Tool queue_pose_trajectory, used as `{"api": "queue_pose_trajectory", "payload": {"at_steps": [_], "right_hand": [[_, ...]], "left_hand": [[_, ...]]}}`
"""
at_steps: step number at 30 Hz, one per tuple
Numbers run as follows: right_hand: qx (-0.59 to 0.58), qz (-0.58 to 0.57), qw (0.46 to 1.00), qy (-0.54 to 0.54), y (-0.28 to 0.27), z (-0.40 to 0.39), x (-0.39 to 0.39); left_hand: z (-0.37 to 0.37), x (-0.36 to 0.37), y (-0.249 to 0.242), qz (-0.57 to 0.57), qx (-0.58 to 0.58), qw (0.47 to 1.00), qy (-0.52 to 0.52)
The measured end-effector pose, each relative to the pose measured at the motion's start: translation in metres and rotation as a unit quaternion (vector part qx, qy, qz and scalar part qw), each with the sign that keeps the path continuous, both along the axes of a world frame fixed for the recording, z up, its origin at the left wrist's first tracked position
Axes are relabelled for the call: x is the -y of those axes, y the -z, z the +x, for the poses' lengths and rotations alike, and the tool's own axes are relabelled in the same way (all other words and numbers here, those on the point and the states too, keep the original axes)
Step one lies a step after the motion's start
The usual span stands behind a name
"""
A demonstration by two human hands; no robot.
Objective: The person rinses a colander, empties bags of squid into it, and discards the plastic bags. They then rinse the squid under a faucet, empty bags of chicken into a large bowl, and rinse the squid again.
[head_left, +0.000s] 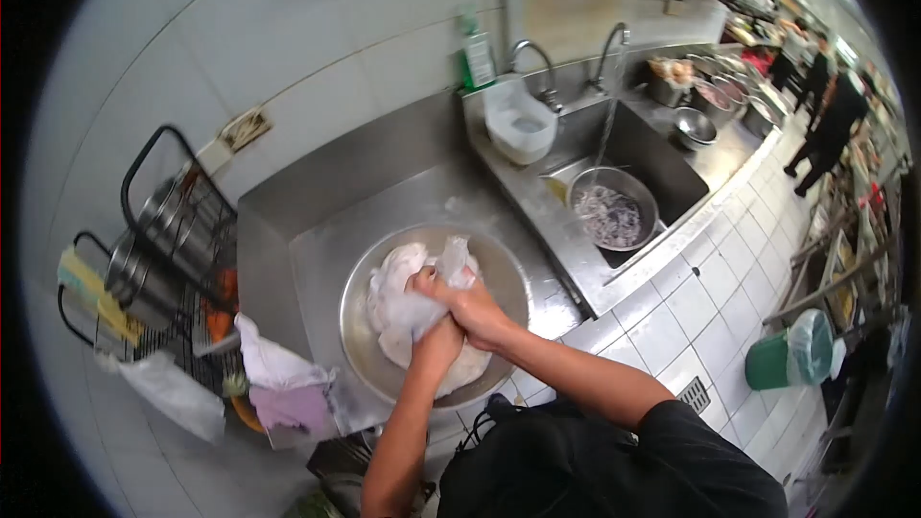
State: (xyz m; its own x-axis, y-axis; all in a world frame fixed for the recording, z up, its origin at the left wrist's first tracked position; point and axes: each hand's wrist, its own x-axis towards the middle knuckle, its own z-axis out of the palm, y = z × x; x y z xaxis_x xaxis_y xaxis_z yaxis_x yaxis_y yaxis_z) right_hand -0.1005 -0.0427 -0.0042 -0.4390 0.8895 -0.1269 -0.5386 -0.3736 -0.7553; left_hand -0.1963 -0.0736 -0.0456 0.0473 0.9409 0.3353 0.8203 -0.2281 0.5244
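Note:
A wide steel bowl (357, 350) sits on the metal counter in front of me, with pale, whitish pieces of food (460, 369) inside. Over it, a crumpled translucent plastic bag (411, 312) is bunched up between my two hands. My right hand (470, 305) is closed round the bag, part of which sticks up above the fingers. Just below, my left hand (437, 343) grips the lower part of the bag, its fingers mostly hidden by plastic. Another whitish bulge (398, 264) shows at the bowl's far side.
Right of the bowl, a tap runs into a steel pot (649, 201) in the sink (676, 158). A white plastic container (518, 125) and a green bottle (477, 56) stand behind. Cloths (288, 393) and a wire rack (187, 312) are at left. People (839, 120) stand far right.

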Motion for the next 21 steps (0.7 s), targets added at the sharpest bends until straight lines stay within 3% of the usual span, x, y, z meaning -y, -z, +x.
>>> {"api": "queue_pose_trajectory", "payload": {"at_steps": [1,3,7,8,10,13,16,18,21], "right_hand": [[-0.004,-0.005,1.000,0.020,-0.003,0.012,0.000],[0.009,0.002,0.998,0.058,-0.002,0.036,-0.002],[0.036,-0.024,0.989,0.138,0.013,0.101,-0.018],[0.032,-0.049,0.986,0.157,0.021,0.124,-0.020],[0.010,-0.072,0.973,0.217,0.038,0.177,-0.022],[-0.005,-0.103,0.949,0.298,0.053,0.281,-0.012],[-0.004,-0.128,0.910,0.394,0.082,0.405,0.005],[-0.002,-0.177,0.857,0.484,0.111,0.489,0.026],[-0.005,-0.212,0.734,0.645,0.161,0.614,0.067]], "left_hand": [[0.017,0.002,-0.023,0.038,-0.067,0.997,-0.015],[0.033,-0.005,-0.004,-0.057,0.067,0.996,0.020],[0.081,-0.020,-0.006,-0.168,0.209,0.955,0.128],[0.101,-0.025,-0.013,-0.189,0.272,0.931,0.154],[0.145,-0.027,-0.032,-0.238,0.496,0.816,0.179],[0.211,-0.044,-0.037,-0.221,0.475,0.835,0.169],[0.251,-0.078,0.000,-0.265,0.408,0.868,0.096],[0.287,-0.090,0.011,-0.225,0.427,0.873,0.076],[0.323,-0.106,0.027,-0.263,0.432,0.860,0.064]]}}
